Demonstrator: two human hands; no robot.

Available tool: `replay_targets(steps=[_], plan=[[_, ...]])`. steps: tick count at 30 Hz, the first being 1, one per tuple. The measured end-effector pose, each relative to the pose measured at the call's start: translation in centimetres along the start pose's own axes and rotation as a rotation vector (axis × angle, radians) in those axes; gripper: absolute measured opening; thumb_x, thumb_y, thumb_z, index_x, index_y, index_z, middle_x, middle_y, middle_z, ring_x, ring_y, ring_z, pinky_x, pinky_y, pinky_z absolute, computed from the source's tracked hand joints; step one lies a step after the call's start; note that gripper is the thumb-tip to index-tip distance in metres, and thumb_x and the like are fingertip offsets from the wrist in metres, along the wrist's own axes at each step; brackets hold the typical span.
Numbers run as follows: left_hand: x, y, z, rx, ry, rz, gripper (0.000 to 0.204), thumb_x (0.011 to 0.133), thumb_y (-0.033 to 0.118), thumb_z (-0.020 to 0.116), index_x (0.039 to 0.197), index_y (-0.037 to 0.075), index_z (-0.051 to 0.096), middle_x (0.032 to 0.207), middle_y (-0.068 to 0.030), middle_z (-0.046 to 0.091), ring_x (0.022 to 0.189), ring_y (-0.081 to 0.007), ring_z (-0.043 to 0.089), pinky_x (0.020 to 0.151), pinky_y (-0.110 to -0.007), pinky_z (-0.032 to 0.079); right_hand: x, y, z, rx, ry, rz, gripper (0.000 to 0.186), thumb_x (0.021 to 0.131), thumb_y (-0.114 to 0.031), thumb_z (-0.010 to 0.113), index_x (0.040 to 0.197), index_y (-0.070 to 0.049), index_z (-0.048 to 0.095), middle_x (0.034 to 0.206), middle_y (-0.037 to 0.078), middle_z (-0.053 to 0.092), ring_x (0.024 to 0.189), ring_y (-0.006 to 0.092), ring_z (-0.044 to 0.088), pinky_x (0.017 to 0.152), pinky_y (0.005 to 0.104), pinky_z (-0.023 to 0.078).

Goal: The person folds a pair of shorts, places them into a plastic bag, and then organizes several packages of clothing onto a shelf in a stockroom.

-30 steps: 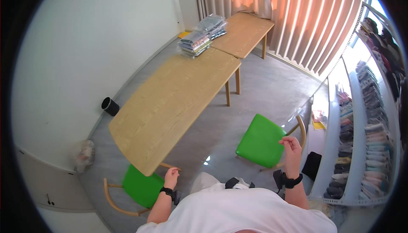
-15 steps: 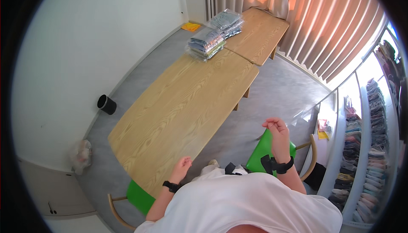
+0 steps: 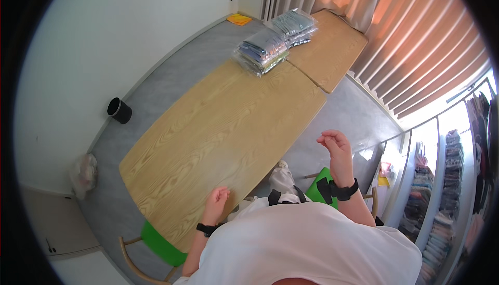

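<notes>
My left hand (image 3: 215, 203) hovers by the near edge of a wooden table (image 3: 223, 134), its fingers curled in with nothing in them. To the right, in front of my body, my right hand (image 3: 339, 156) is raised with bent fingers drawn together, and it too is bare. A black band circles each wrist. Two piles of folded garments in clear plastic bags, a nearer pile (image 3: 262, 48) and a farther one (image 3: 294, 24), lie around the joint between this table and a second wooden table (image 3: 328, 48). Both piles are well beyond my hands.
A green chair (image 3: 162, 244) is at the left table end; another green chair (image 3: 321, 180) stands under my right hand. Racks of folded clothes (image 3: 447, 176) line the right side. By the left wall are a black bin (image 3: 120, 111) and a plastic bag (image 3: 84, 176). Pleated curtains (image 3: 421, 51) hang behind.
My body has moved forward along the table, and the view has turned slightly. Both hands rise a little in the picture, still bare. One foot now shows beside the table edge.
</notes>
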State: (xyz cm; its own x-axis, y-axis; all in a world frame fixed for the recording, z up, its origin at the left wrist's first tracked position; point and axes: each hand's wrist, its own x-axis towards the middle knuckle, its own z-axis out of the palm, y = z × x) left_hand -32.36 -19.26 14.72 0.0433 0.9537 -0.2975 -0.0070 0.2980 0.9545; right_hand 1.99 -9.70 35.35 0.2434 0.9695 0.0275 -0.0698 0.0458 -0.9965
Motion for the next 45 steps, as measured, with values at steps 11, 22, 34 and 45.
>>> replay_targets(steps=[11,22,34,45], plan=[[10.7,2.8,11.0,-0.036,0.067,-0.063,0.023,0.091,0.008,0.051,0.112,0.001,0.051,0.101,-0.0065,0.061,0.091,-0.011,0.056,0.081,-0.024,0.044,16.2,5.0,-5.6,0.01,-0.15,0.119,0.013,0.088,-0.005,0.049,0.097,0.001,0.057,0.087,0.006,0.061,0.084,0.0137,0.058,0.083,0.0271,0.044],[35.3,9.3,20.8,0.106,0.123,0.012,0.032,0.089,0.014,0.056,0.117,0.004,0.047,0.106,-0.0063,0.059,0.09,-0.0113,0.056,0.078,-0.025,0.044,42.8,15.0,-13.4,0.043,-0.224,0.39,0.025,0.089,-0.016,0.051,0.109,-0.002,0.055,0.095,0.006,0.061,0.088,0.0146,0.058,0.081,0.0261,0.046],[53.4,12.5,21.2,0.177,0.54,0.113,0.057,0.084,0.02,0.06,0.133,0.004,0.034,0.127,-0.0125,0.045,0.119,-0.0238,0.041,0.1,-0.034,0.031,64.5,34.6,-3.6,0.022,-0.191,0.326,0.037,0.089,-0.022,0.051,0.116,0.004,0.053,0.107,0.009,0.059,0.096,0.016,0.053,0.086,0.0266,0.04],[58.3,8.5,18.5,-0.418,0.585,-0.265,0.051,0.088,0.04,0.052,0.129,0.017,0.036,0.125,-0.0026,0.047,0.114,-0.0186,0.044,0.098,-0.044,0.029,64.2,33.5,-0.4,0.029,-0.327,0.506,0.058,0.085,-0.036,0.058,0.128,-0.002,0.038,0.111,0.008,0.053,0.094,0.0179,0.051,0.073,0.0291,0.043]])
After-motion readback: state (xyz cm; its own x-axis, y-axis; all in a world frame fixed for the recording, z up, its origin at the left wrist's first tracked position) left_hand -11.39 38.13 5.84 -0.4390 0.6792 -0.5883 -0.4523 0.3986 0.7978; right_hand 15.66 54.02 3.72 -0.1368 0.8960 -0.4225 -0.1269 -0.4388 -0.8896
